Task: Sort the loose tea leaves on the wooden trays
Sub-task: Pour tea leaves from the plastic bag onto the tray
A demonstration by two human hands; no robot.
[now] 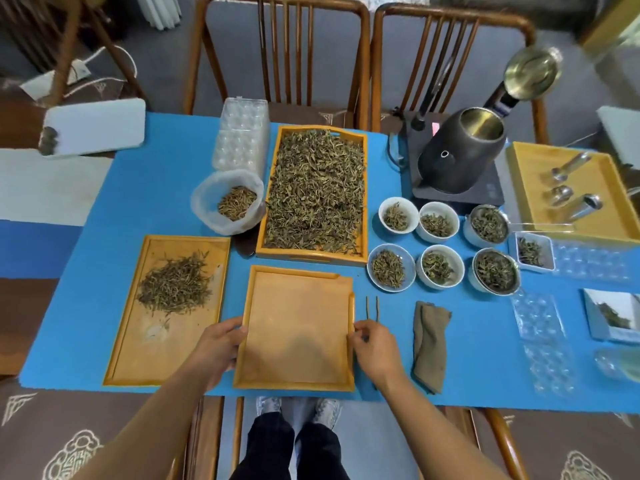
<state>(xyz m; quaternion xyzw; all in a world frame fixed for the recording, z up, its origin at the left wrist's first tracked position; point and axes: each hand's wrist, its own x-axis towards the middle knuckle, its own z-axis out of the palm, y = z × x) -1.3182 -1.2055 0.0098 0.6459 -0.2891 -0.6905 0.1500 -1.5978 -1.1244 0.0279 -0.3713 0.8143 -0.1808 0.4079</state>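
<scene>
Near the tabletop's [104,209] front-left corner, a side tray [131,348] carries a sorted tea pile [175,284]. Next, the left hand [216,353] grips the bare tray [298,327] at its left rim, fingers curled; the right hand [375,346] pinches its right rim. Behind, toward the far edge, the full tray [363,188] holds loose tea leaves [317,192].

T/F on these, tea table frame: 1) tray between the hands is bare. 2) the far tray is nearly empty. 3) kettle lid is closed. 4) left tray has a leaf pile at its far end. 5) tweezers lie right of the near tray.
1) True. The near tray, with the left hand and right hand at its side edges, holds no leaves.
2) False. The far tray is covered with leaves.
3) False. The kettle stands open, lid tipped up.
4) True. The left tray carries a leaf pile toward its far end.
5) True. The tweezers lie there.
</scene>
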